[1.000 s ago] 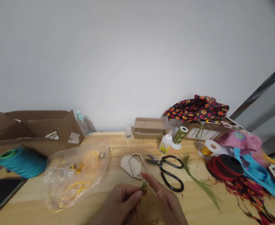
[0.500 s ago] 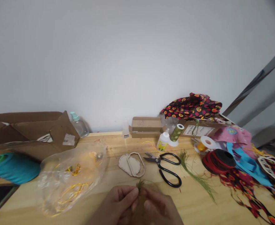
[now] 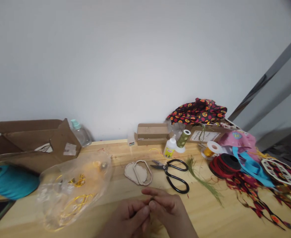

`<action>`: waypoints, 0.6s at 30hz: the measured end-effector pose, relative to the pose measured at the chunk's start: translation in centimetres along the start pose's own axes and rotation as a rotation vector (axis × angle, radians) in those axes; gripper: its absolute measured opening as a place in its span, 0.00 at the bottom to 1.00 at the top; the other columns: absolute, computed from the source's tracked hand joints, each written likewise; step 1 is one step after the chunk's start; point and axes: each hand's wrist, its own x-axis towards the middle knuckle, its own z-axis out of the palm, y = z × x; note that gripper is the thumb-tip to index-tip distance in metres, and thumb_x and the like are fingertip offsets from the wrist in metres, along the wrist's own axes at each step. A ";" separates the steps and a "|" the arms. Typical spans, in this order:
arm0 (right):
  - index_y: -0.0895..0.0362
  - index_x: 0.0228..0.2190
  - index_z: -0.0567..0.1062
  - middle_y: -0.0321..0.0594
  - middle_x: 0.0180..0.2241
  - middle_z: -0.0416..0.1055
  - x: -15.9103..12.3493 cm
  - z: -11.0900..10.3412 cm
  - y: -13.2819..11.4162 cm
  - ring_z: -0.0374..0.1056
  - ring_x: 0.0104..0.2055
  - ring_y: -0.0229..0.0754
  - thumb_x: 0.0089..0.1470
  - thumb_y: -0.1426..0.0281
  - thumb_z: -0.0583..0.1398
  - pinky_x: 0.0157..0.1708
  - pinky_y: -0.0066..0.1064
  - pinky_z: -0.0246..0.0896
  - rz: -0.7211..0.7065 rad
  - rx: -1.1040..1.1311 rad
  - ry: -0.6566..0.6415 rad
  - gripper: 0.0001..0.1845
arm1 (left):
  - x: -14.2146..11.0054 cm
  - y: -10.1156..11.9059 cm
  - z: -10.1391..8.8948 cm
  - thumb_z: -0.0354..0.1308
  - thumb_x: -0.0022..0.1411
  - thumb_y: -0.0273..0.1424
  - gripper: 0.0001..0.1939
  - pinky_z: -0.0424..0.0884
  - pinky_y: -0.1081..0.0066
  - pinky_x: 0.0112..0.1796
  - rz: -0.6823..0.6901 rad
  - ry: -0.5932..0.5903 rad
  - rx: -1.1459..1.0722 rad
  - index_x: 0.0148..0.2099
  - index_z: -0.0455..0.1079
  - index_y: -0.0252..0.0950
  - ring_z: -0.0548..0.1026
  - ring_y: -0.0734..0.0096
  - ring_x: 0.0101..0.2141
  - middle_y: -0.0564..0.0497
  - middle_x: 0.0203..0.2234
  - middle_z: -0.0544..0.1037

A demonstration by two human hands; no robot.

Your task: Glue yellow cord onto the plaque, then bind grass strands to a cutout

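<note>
Grip: your two hands are closed together in a pinch at the near edge of the desk, fingertips meeting, not released.

Left hand: your left hand pinches from the left, its fingertips against the tuft.

Right hand: your right hand comes in from the right, its fingers curled over the same spot and partly hiding the tuft.

Tuft: a small tuft of grass fibres sits right between your fingertips; only a dark sliver shows, so you cannot see its full shape.

Just beyond your hands: two laser-cut oval frames lie overlapping on the desk, with black-handled scissors to their right, handles toward you.

To your right: a loose bunch of green grass stalks lies beside the scissors, and a roll of red ribbon sits farther right.

To your left: a clear plastic bag holds yellow cord, and a teal thread spool lies beyond it at the left edge.

Far side: a bottle of white glue stands beside an olive thread spool.
</note>
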 end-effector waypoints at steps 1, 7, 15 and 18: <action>0.53 0.22 0.79 0.44 0.37 0.74 0.0 0.1 0.0 0.68 0.42 0.46 0.44 0.61 0.60 0.40 0.34 0.62 0.022 0.042 0.018 0.10 | -0.1 0.1 0.0 0.49 0.51 0.50 0.23 0.43 0.75 0.17 0.008 -0.006 0.040 0.18 0.58 0.35 0.49 0.82 0.13 0.61 0.09 0.53; 0.55 0.36 0.76 0.46 0.38 0.74 -0.2 1.8 0.6 0.68 0.42 0.47 0.46 0.53 0.56 0.42 0.36 0.61 0.086 0.297 0.080 0.22 | -0.6 1.7 0.3 0.49 0.53 0.47 0.19 0.60 0.76 0.24 0.172 0.165 0.009 0.25 0.65 0.35 0.63 0.76 0.20 0.55 0.17 0.65; 0.53 0.26 0.78 0.35 0.19 0.69 -1.5 2.8 2.5 0.64 0.23 0.38 0.45 0.53 0.55 0.25 0.26 0.60 -0.040 -0.024 0.011 0.18 | -1.5 2.7 0.5 0.58 0.49 0.39 0.10 0.60 0.69 0.47 0.335 0.559 -0.041 0.26 0.73 0.38 0.61 0.59 0.49 0.50 0.45 0.68; 0.55 0.21 0.76 0.32 0.15 0.60 -1.5 1.3 2.2 0.55 0.19 0.33 0.44 0.53 0.56 0.19 0.22 0.52 0.092 -0.036 -0.031 0.19 | -1.5 3.3 0.4 0.60 0.48 0.37 0.10 0.66 0.71 0.43 0.236 0.521 -0.481 0.29 0.73 0.36 0.67 0.63 0.45 0.49 0.40 0.74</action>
